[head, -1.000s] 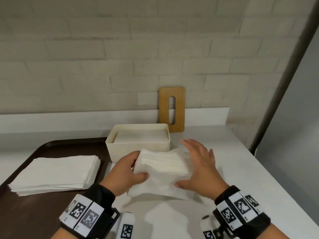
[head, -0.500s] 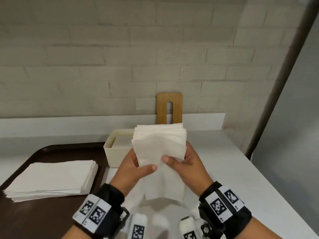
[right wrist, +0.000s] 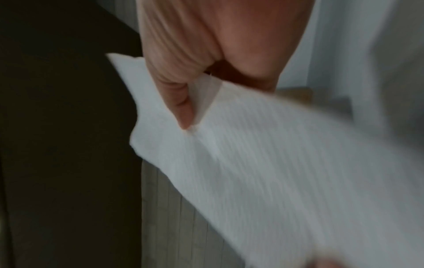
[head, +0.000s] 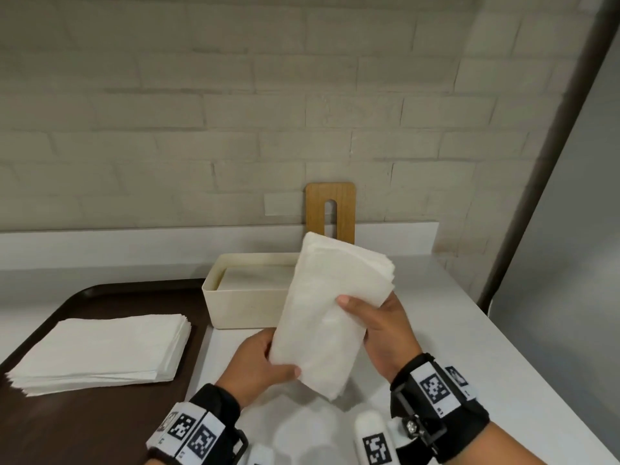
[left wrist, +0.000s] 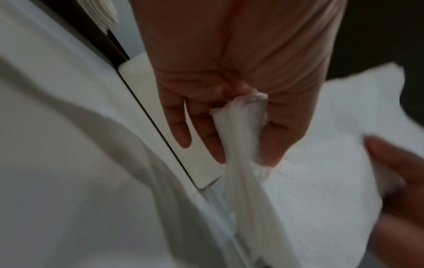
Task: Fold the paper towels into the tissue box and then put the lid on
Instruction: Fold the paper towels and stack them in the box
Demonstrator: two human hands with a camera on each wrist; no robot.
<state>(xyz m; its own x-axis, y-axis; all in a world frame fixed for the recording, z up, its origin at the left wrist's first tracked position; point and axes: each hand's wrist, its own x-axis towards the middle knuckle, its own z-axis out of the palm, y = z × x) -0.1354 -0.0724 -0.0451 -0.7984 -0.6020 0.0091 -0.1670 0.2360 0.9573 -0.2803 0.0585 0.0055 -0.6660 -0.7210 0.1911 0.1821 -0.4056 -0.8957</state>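
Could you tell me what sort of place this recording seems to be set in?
Probably a pantry or canteen counter: a white countertop against a painted brick wall, with a brown serving tray holding a stack of paper towels.

A plain service or pantry corner: white counter (head: 453,330) against a painted brick wall (head: 235,112), brown tray (head: 84,414).

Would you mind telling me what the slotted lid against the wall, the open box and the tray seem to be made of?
Lid: probably wood or bamboo, matte, with a warm tan colour and faint grain.
Box: likely cream plastic, smooth and matte with rounded corners; ceramic cannot be ruled out.
Tray: probably dark brown plastic, with a raised, rounded rim and slight sheen.
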